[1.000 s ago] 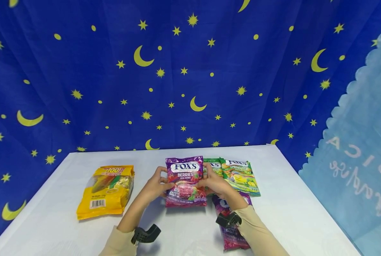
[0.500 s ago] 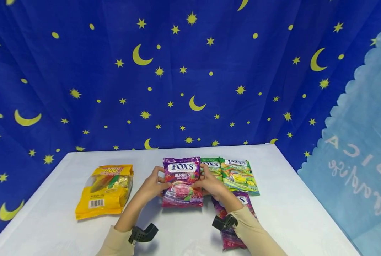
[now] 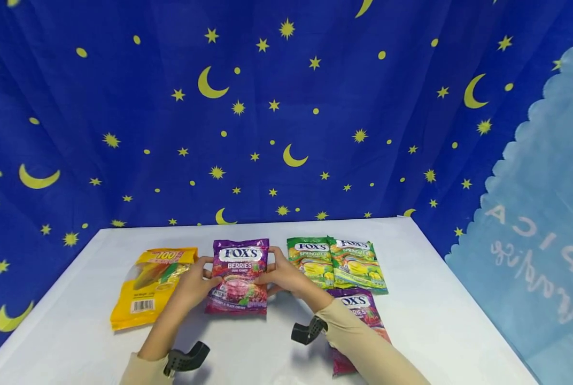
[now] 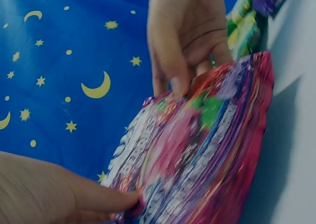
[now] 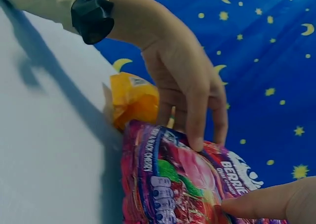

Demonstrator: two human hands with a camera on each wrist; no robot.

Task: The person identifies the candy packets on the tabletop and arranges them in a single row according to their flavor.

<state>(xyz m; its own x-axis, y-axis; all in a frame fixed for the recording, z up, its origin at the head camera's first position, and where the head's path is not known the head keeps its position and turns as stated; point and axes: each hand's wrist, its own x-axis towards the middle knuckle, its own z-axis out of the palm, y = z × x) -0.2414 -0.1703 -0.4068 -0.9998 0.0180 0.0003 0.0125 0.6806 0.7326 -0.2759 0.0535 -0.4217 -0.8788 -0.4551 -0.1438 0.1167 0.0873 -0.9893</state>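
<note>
A purple Fox's Berries candy bag [image 3: 240,275] is held up between both hands, its printed front toward the head camera. My left hand [image 3: 195,282] grips its left edge, thumb on the front. On the opposite edge my right hand [image 3: 283,275] pinches the bag, also with the thumb in front. Both wrist views show the bag close up, tilted, with a thumb pressing each side; fingers behind it are partly hidden. Left of the left hand lies a yellow candy bag [image 3: 144,299], partly covered by that hand.
Two green Fox's Spring Tea bags, one on the left [image 3: 311,263] and one on the right [image 3: 358,264], lie at the back right. A second purple Berries bag [image 3: 363,310] lies in front of them, partly under the right forearm. Blue curtain [image 3: 248,117] stands behind the white table [image 3: 248,353].
Both hands have moved left with the purple candy bag, toward the yellow bag. The left green bag and more of the second purple bag have come into sight.
</note>
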